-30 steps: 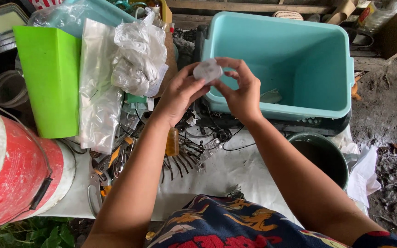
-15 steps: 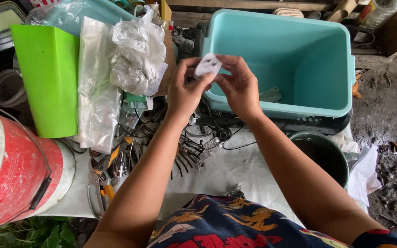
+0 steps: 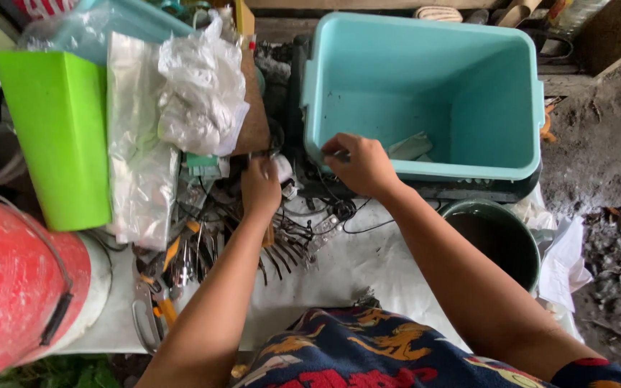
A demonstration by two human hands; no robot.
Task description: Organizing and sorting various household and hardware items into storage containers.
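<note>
My left hand [image 3: 260,185] is lowered over the clutter of wires and tools, its fingers closed on a small white plastic piece [image 3: 282,169] that shows at its right side. My right hand [image 3: 359,165] rests at the near rim of the teal plastic tub [image 3: 494,170], fingertips pinched together against the rim. I cannot make out anything between those fingertips. The two hands are a short way apart. Inside the tub lies a pale flat scrap [image 3: 410,146].
A green plastic bin [image 3: 55,136], clear and white plastic bags [image 3: 195,100], and a red-and-white bucket [image 3: 16,294] stand at the left. Pliers and other tools [image 3: 181,262] lie on the white sheet. A dark green pot [image 3: 501,241] sits at the right, beside the dirt floor.
Both hands came down from in front of the tub, where they held the white piece together. My left hand carried it down to the clutter; my right hand moved to the tub's rim.
</note>
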